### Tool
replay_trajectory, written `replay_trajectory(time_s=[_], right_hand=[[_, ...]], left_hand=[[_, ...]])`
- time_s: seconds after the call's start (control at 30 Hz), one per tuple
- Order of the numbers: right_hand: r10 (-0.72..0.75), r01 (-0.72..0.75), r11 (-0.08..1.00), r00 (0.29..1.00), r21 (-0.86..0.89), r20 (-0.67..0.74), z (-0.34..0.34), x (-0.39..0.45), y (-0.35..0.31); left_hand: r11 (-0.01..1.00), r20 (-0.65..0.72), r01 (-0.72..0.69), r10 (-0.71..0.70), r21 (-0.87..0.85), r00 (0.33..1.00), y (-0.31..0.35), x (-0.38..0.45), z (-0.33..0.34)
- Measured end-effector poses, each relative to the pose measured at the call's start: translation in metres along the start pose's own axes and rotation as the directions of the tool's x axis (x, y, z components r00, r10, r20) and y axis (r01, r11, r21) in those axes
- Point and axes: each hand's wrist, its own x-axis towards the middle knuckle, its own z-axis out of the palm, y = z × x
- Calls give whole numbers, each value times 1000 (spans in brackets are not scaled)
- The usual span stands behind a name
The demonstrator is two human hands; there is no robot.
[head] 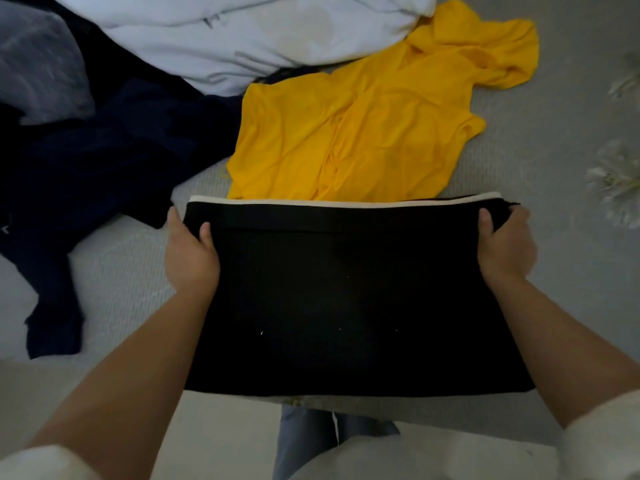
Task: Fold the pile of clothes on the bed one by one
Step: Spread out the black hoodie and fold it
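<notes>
Both my hands, left and right, pinched the far corners of the black garment on the bed, near the yellow shirt.

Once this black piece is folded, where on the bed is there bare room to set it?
Bare bed lies right of the yellow shirt, and a smaller patch sits between the left hand and the navy garment. The far left is crowded.

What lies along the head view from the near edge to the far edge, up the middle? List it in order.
Near to far: black garment with a white edge, gripped at its far corners by the left hand and right hand → yellow shirt → white garment.
</notes>
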Motion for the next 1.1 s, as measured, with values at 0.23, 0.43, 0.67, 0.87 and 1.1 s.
replay_trajectory(time_s=[0.23, 0.43, 0.67, 0.87, 1.1], right_hand=[[-12, 7, 998, 997, -68, -75, 20, 3, 7], [-18, 28, 998, 988, -62, 157, -1, -31, 34], [-43, 68, 997, 891, -38, 452, -19, -61, 53], [14, -10, 1000, 849, -9, 528, -21, -54, 44], [-89, 51, 995, 840, 85, 534, -21, -50, 51]], left_hand=[[996, 85, 85, -87, 26, 993, -10, 1, 14], [985, 309, 89, -39, -149, 950, -43, -29, -10], [917, 488, 178, 21, -358, 873, -46, -49, -29], [898, 455, 118, 99, -424, 885, -33, -58, -29], [958, 340, -35, 135, -284, 931, -36, -68, -32]])
